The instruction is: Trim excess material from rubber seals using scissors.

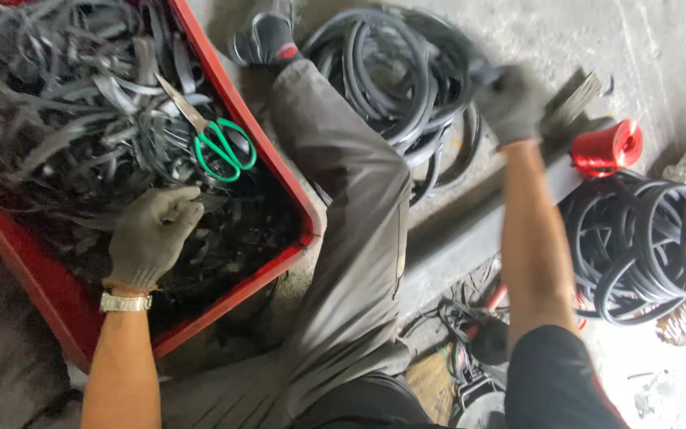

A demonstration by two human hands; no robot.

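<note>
Take the red crate [275, 171] as your marker. Your gloved left hand [151, 237] is down inside it, near its right corner, fingers curled loosely into the black rubber strips [65, 119] heaped there; the curl looks like a sorting or gathering grip, but whether you have a strip pinched or are only pressing on the heap cannot be told, because the glove and the scraps are the same dark tone. The green-handled scissors [214, 137] lie on top of the heap just above that hand, handles toward you, seemingly parked where you can snatch them. Your outstretched leg [351, 222] runs along the crate's right side, with the shoe [270, 38] beyond its far edge. Your right hand [510, 107] is well to the right of the crate, raised and motion-blurred; its fingers look closed, yet what they hold, if anything, is not clear. Coils of black tubing [395, 75] sit between the crate and that hand, more coils [649, 238] farther right, with a red spool [606, 147] above them. The crate's left side is cut off by the frame.
</note>
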